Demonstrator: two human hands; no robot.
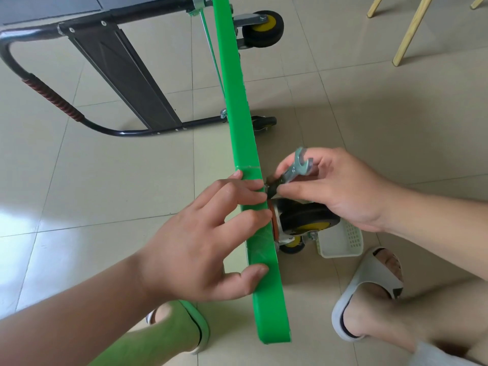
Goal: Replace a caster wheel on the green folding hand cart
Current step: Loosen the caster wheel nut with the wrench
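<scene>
The green folding hand cart (239,107) stands on its edge on the tiled floor, its green platform edge running from top centre toward me. My left hand (203,241) lies over that edge with fingers spread, fingertips at the right side. A black caster wheel with a yellow hub (306,217) sits on the cart's right face, partly behind my right hand (340,191). That hand pinches a small silver open-end wrench (297,167) at the caster's mounting, just above the wheel. A second yellow-hub wheel (291,245) shows below it.
A far caster (262,29) and a small black wheel (264,122) sit further up the cart. The black folded handle (52,101) lies left. A white slotted basket (340,241) rests on the floor by my right slippered foot (369,294). Wooden chair legs (409,30) stand top right.
</scene>
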